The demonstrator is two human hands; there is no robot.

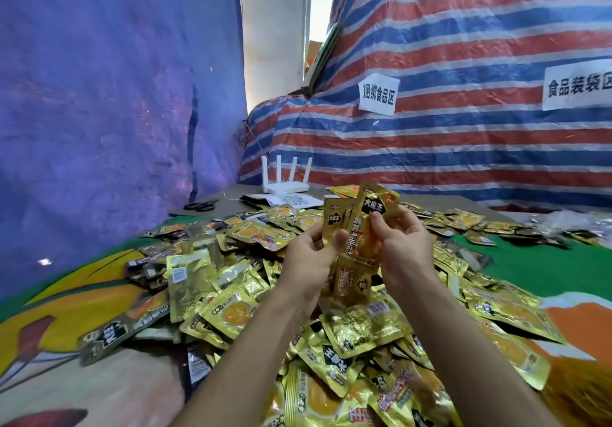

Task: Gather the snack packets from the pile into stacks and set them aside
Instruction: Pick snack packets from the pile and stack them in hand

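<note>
Left hand (306,254) and right hand (402,244) fingers (377,228) pinch gold snack packets (376,199), long axes upright, above the mid-frame pile (231,277).

You've got the held packets (362,224) up front: shiny gold foil, black label blocks with white characters, an orange-yellow picture and a small red-orange badge at the top corner. Below you the pile (347,334) runs the same gold, flashing black labels and yellow-orange ovals, with white barcode patches here and there. The bench cover (546,267) shows flat green, orange, yellow and pale beige in big cartoon shapes. On your left there's a plain blue tarp (99,112). Ahead, a striped tarp (463,45) in red, white and blue bands. Its signs (378,95) are white with black characters. White router (286,186), black scissors (200,206), a white sheet (293,200) with a black QR pattern.
</note>
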